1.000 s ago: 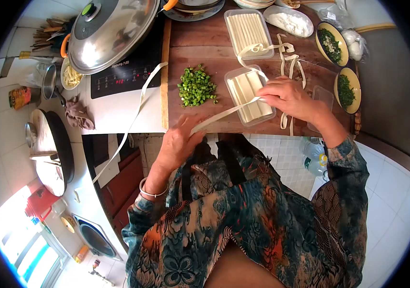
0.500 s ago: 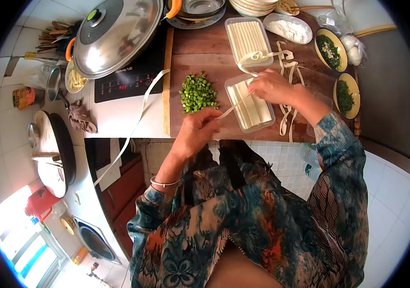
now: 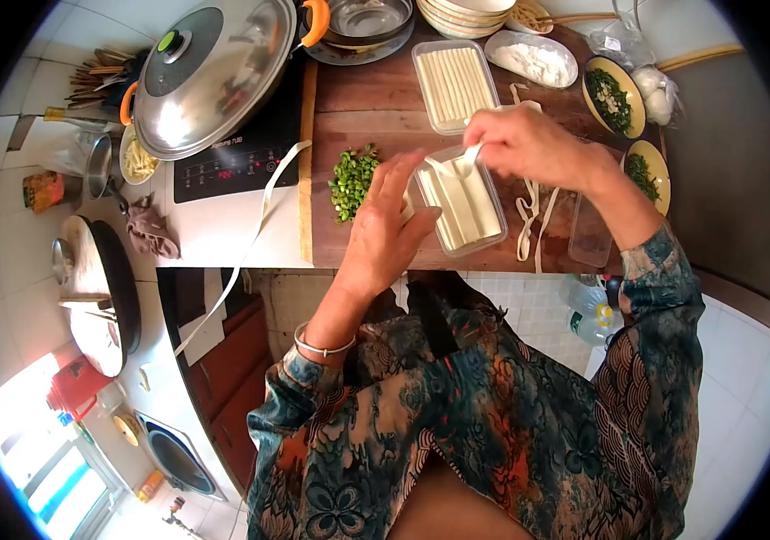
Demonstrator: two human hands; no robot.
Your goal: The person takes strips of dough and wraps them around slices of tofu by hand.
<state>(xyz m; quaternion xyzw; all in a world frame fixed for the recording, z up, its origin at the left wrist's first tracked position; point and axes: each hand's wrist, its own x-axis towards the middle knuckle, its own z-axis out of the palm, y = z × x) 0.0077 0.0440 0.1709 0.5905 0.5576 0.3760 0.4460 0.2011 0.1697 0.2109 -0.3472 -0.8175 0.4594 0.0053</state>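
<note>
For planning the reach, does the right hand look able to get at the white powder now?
Probably yes: the white powder lies uncovered beyond the right hand, with nothing tall between, though the hand pinches a pale strip.

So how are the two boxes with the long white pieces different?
The far box has skinny pieces, but the near box has wide, flat ones. The far box holds lots of pieces; the near box holds only a few. The far box sits beside the dish of white powder, while the near box sits close to the table's front edge. Both are see-through, with pale pieces lined up side by side.
</note>
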